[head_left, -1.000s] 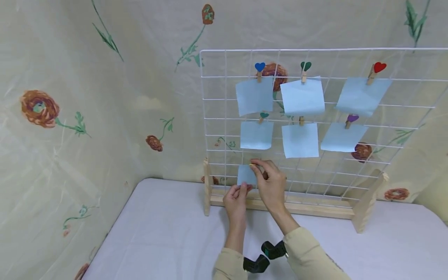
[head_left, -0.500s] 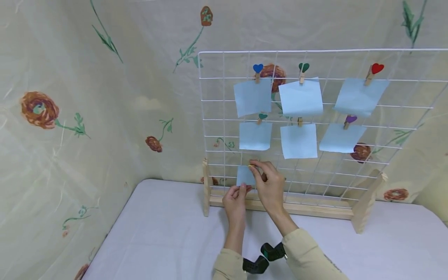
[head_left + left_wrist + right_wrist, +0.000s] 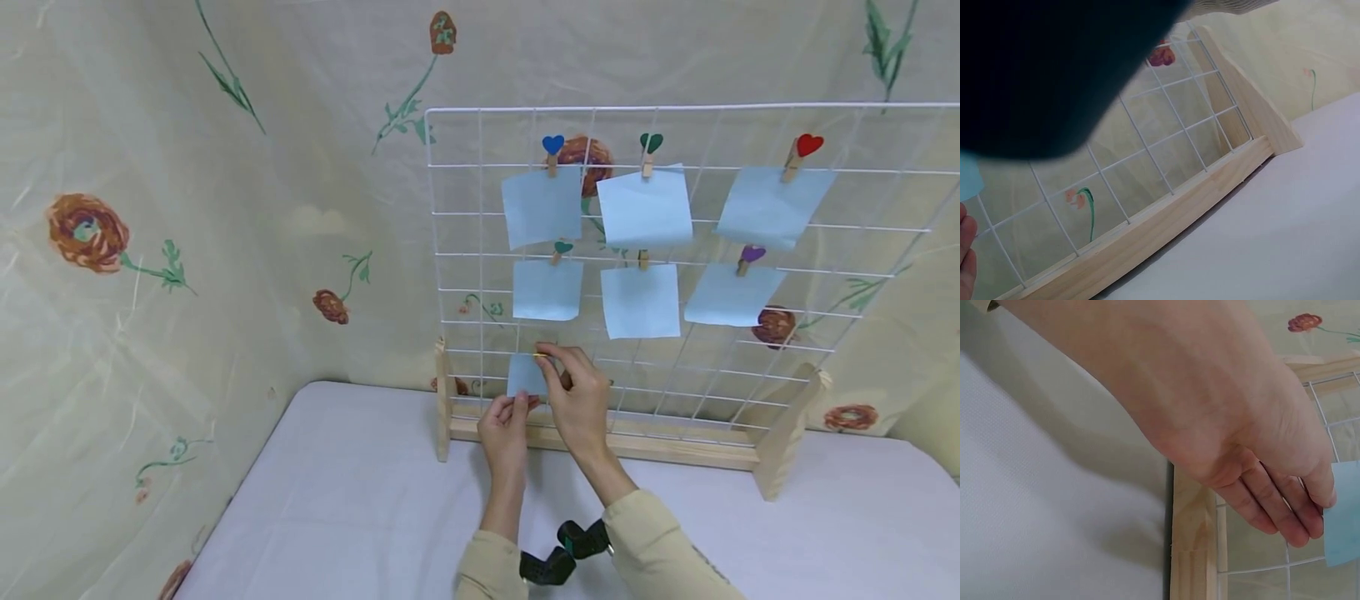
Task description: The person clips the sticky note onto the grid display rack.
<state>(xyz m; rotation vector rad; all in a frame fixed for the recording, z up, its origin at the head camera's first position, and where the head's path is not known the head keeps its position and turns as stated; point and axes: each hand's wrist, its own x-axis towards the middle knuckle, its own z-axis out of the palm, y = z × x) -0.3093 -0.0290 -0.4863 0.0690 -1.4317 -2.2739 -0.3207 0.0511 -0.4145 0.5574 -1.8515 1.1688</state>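
A small blue paper note (image 3: 523, 374) stands against the low left part of the white wire grid (image 3: 480, 333). My left hand (image 3: 505, 433) pinches its lower edge between thumb and fingers; the right wrist view shows this left hand (image 3: 1229, 419) at the note (image 3: 1344, 512). Above it, my right hand (image 3: 581, 396) pinches a small clothespin (image 3: 539, 356) at the note's top edge. Only a yellow sliver of the clothespin shows; the fingers hide the rest. In the left wrist view, left fingertips (image 3: 966, 240) lie just under the note's corner (image 3: 969, 178).
Several blue notes hang above in two rows, held by heart clothespins such as a blue one (image 3: 553, 146) and a red one (image 3: 808, 147). A wooden base (image 3: 675, 451) carries the grid on the white table (image 3: 360, 500). Black wrist cameras (image 3: 549, 567) nearly meet between the forearms.
Both hands stay almost in place, still gripping at the lowest note. The head view shifts very slightly.
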